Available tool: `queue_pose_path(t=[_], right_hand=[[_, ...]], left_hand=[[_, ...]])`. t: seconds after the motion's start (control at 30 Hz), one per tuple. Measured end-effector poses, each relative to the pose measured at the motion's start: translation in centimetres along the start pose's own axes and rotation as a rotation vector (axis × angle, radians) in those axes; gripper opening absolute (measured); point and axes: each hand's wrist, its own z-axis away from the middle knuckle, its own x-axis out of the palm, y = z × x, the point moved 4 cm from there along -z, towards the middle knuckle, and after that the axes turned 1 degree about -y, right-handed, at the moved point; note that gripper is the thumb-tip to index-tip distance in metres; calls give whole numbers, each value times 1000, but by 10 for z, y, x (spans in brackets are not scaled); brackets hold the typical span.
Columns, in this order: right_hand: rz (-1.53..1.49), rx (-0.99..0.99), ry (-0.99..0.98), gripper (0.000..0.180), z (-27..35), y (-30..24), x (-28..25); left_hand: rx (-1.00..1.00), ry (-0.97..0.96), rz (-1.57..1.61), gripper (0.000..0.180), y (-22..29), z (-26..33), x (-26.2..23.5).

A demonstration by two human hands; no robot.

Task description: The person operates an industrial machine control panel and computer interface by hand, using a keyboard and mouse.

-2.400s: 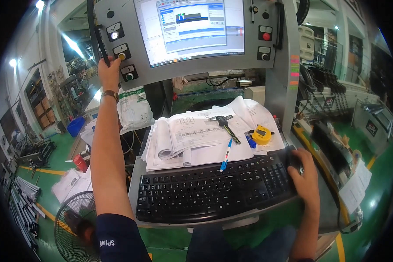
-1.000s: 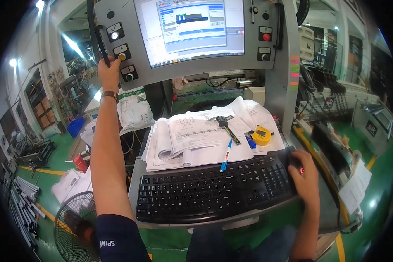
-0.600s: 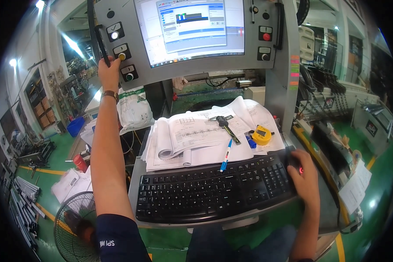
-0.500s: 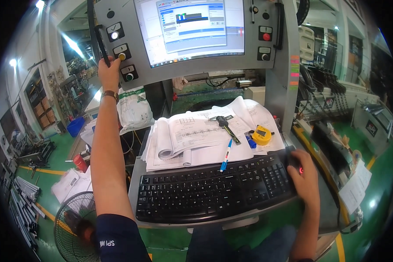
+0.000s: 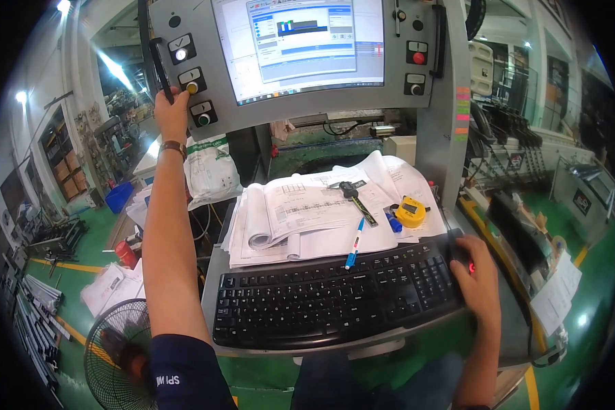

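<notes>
At the left edge of a grey control panel (image 5: 266, 109), my left hand (image 5: 171, 115) closes around the lower end of a black handle (image 5: 161, 68). Its thumb reaches to a yellow button (image 5: 192, 88); whether it presses cannot be made out. The fingers behind the handle are mostly hidden. To the right of a black keyboard (image 5: 335, 301), my right hand (image 5: 478, 277) curls over a dark computer mouse (image 5: 471, 267) with a red light, largely covered by the palm and fingers. On the panel's lit screen (image 5: 301, 48) a window shows a blue and dark graphic.
Behind the keyboard lie paper drawings (image 5: 307, 212), with a caliper (image 5: 354, 198), a yellow tape measure (image 5: 411, 212) and a blue-white pen (image 5: 354, 247) on them. A white bag (image 5: 212, 167) stands near my left forearm. A fan (image 5: 119, 355) is at lower left.
Both hands stay where they were, on the handle and the mouse. The small coloured shapes in the screen's graphic have changed slightly.
</notes>
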Motion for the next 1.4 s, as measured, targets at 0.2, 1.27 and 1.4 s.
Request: queue_pose_path(t=[0.2, 1.27, 1.4], right_hand=[[-5, -15, -10, 45, -1, 1, 1], [-17, -16, 17, 43, -1, 3, 0], [-19, -20, 17, 42, -1, 4, 0]], left_hand=[[16, 15, 11, 34, -6, -4, -2], [-1, -1, 36, 33, -2, -2, -1], [20, 5, 36, 33, -1, -2, -1]])
